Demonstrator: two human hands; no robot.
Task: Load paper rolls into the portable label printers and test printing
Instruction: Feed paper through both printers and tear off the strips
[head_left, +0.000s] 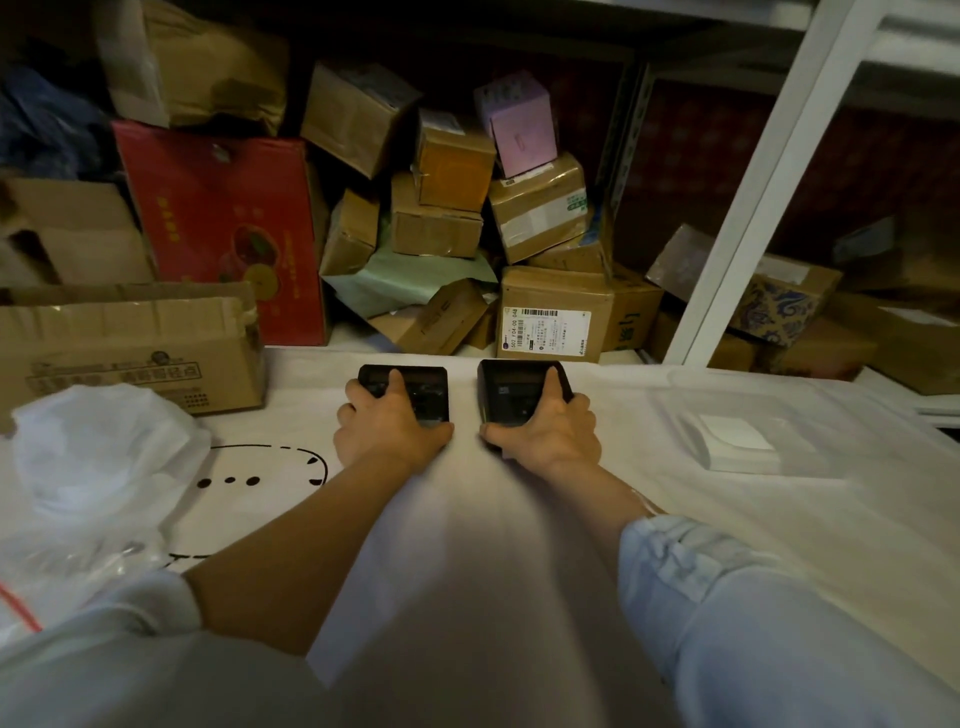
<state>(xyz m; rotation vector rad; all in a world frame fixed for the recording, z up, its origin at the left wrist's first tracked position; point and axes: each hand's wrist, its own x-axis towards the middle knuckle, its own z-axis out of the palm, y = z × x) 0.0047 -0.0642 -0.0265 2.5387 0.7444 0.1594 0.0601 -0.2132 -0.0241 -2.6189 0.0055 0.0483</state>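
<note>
White cloth, black printers (boxy)

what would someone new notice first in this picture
Two small black box-shaped printers sit side by side on the white cloth-covered table, the left hand gripping the left printer and the right hand the right printer. Behind rises a jumble of brown cardboard boxes.

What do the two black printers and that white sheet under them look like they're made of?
The left printer and right printer look like hard matte black plastic: moulded edges, dull sheen. The white sheet seems to be thin fabric or non-woven cloth: soft creases, printed black marks. The dim light leaves that open.
</note>
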